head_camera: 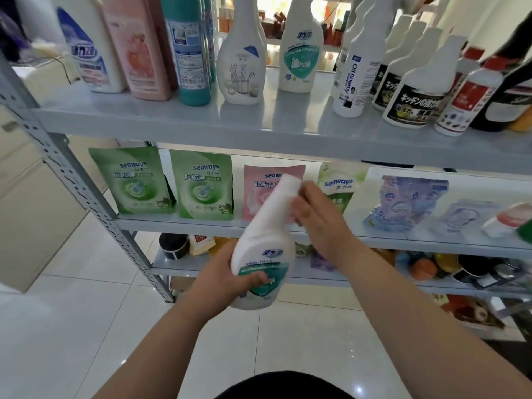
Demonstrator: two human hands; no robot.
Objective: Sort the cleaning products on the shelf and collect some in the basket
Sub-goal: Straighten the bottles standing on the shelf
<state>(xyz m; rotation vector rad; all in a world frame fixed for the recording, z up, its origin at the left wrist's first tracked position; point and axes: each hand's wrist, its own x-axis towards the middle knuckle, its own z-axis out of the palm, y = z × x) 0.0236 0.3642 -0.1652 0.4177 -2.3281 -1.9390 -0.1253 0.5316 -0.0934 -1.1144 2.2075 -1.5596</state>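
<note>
A white bottle with a teal label (263, 249) is held tilted in front of the middle shelf. My left hand (230, 275) grips its lower body, thumb across the label. My right hand (316, 217) is at the bottle's neck, fingers curled round it, blurred by motion. A matching white and teal bottle (299, 53) stands on the top shelf (201, 116). No basket is in view.
The top shelf holds several bottles, among them a teal one (188, 47) and black-labelled ones (414, 96). Green pouches (135, 180) and a pink pouch (259, 191) stand on the middle shelf (178, 223). Lower shelves carry mixed goods. White tiled floor lies below.
</note>
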